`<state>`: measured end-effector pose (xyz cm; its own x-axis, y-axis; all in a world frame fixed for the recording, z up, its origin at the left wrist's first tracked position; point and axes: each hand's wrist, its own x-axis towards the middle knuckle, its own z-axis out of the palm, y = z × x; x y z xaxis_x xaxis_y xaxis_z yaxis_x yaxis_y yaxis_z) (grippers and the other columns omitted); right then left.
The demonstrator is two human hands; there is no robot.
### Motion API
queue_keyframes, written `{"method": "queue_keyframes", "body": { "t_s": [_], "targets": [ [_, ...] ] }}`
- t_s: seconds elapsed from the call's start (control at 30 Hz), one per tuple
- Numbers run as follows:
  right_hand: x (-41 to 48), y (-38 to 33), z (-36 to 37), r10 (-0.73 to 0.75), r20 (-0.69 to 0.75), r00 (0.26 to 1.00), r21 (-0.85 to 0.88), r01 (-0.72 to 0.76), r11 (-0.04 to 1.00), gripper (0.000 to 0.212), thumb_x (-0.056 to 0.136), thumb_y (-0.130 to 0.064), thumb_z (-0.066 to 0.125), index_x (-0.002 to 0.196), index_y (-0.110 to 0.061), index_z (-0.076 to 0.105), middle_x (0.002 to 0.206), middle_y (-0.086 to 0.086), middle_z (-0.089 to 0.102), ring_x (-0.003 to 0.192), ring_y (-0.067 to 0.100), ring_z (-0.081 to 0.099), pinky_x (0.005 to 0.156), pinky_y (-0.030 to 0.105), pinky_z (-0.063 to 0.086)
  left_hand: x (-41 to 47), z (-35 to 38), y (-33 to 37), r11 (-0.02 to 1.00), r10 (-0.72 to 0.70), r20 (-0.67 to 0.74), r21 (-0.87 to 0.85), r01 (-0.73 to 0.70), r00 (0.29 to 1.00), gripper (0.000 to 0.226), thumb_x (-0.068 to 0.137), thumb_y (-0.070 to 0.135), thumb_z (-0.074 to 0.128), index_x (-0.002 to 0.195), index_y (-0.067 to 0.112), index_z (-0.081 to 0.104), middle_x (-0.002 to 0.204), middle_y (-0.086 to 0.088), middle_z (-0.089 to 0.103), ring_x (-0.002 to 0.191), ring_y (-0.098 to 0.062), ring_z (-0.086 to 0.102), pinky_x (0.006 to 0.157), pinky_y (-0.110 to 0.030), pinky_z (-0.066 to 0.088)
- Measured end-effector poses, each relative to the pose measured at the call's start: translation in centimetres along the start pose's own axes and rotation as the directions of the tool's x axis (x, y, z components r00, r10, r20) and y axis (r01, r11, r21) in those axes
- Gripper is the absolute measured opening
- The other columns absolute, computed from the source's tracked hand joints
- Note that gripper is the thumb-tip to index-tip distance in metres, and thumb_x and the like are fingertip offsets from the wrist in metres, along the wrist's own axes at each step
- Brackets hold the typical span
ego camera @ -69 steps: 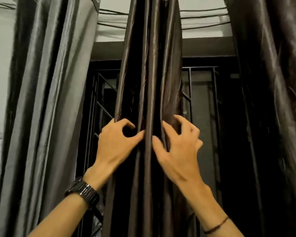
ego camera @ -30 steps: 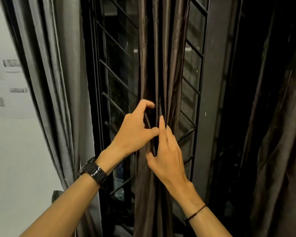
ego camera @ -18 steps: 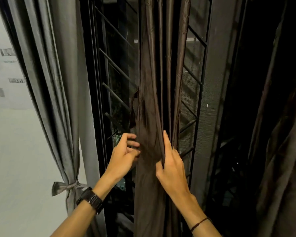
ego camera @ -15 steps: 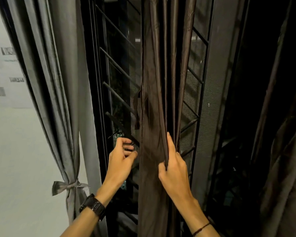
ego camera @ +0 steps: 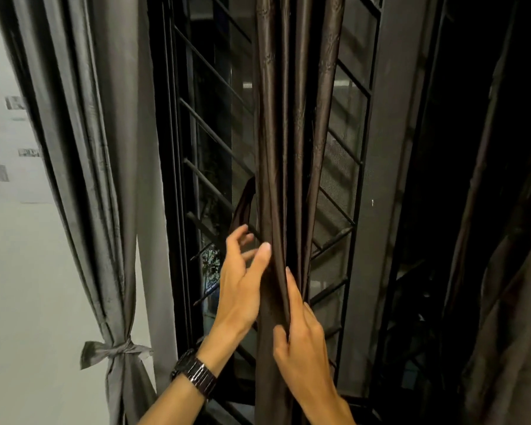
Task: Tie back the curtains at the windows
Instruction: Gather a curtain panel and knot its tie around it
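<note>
A dark brown satin curtain (ego camera: 288, 148) hangs gathered in narrow folds in front of the window. My right hand (ego camera: 302, 338) pinches one front fold between thumb and forefinger, with the forefinger lying straight up along it. My left hand (ego camera: 242, 286) is at the curtain's left edge with its fingers spread and its thumb laid against the fabric. Just above its fingertips, a dark strip of fabric (ego camera: 242, 204) hangs behind the curtain's edge. I cannot tell whether the fingers touch it.
A grey curtain (ego camera: 98, 179) on the left is tied with a knotted band (ego camera: 117, 352) beside a pale wall. A black window grille (ego camera: 215, 142) stands behind the brown curtain. Another dark curtain (ego camera: 503, 286) hangs loose at the right.
My view dropped from the curtain top to mid-height and both hands slid down the folds. In the last half second my left hand uncurled and its thumb came onto the curtain; my right hand kept its fold.
</note>
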<state>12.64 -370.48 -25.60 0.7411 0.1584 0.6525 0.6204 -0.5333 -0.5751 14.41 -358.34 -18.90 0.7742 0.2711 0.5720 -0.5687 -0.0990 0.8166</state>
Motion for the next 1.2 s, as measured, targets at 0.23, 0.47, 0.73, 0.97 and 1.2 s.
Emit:
{"method": "queue_keyframes", "body": {
  "t_s": [0.23, 0.47, 0.73, 0.97, 1.2],
  "targets": [
    [0.2, 0.3, -0.6, -0.011, 0.026, 1.000, -0.030, 0.012, 0.999, 0.108, 0.093, -0.001, 0.055, 0.148, -0.065, -0.012, 0.114, -0.006, 0.054, 0.100, 0.008, 0.054, 0.086, 0.009, 0.044, 7.6, -0.8, 3.5, 0.984, 0.107, -0.132, 0.156, -0.086, 0.985, 0.077, 0.100, 0.015, 0.068, 0.158, 0.036, 0.021, 0.152, -0.007, 0.039, 0.082, -0.019, 0.076, 0.077, -0.026, 0.063],
    [0.4, 0.0, -0.5, -0.021, 0.080, 0.997, -0.032, 0.024, 0.999, 0.107, 0.093, -0.005, 0.054, 0.145, -0.068, -0.014, 0.120, -0.009, 0.051, 0.113, 0.006, 0.053, 0.100, 0.006, 0.035, 12.5, -1.5, 4.4, 0.919, 0.160, 0.110, 0.346, -0.188, 0.981, 0.049, 0.099, 0.010, 0.068, 0.143, 0.027, 0.055, 0.134, -0.005, 0.063, 0.087, -0.016, 0.076, 0.086, -0.047, 0.063],
    [0.8, -0.2, -0.2, -0.046, 0.133, 0.990, -0.122, 0.063, 0.991, 0.113, 0.089, -0.014, 0.059, 0.144, -0.061, -0.027, 0.105, 0.000, 0.057, 0.095, 0.018, 0.060, 0.083, 0.017, 0.045, 14.1, -1.4, 5.5, 0.877, 0.102, 0.056, 0.466, -0.117, 0.993, 0.014, 0.092, 0.020, 0.073, 0.081, 0.011, 0.073, 0.076, -0.016, 0.072, 0.070, -0.031, 0.068, 0.068, -0.052, 0.060],
    [2.3, -1.8, 0.5, -0.061, 0.185, 0.981, -0.247, 0.107, 0.963, 0.102, 0.099, -0.014, 0.045, 0.139, -0.054, -0.040, 0.163, 0.000, 0.021, 0.146, 0.018, 0.033, 0.115, 0.019, 0.028, 8.2, 0.5, 8.7, 0.974, -0.015, 0.298, -0.210, 0.081, 0.954, 0.049, 0.107, 0.040, 0.042, 0.079, 0.024, 0.079, 0.076, 0.002, 0.074, 0.071, -0.013, 0.071, 0.069, -0.029, 0.060],
    [3.7, -1.6, 2.0, -0.079, 0.261, 0.962, -0.370, 0.175, 0.912, 0.089, 0.091, -0.016, 0.062, 0.162, -0.019, 0.008, 0.154, 0.012, 0.039, 0.132, 0.025, 0.052, 0.106, 0.029, 0.049, 8.1, 1.8, 7.6, 0.971, 0.090, 0.082, 0.216, -0.106, 0.993, 0.061, 0.073, 0.034, 0.092, 0.127, 0.027, 0.065, 0.115, 0.011, 0.075, 0.108, -0.006, 0.071, 0.098, -0.032, 0.057]
  ]
}}
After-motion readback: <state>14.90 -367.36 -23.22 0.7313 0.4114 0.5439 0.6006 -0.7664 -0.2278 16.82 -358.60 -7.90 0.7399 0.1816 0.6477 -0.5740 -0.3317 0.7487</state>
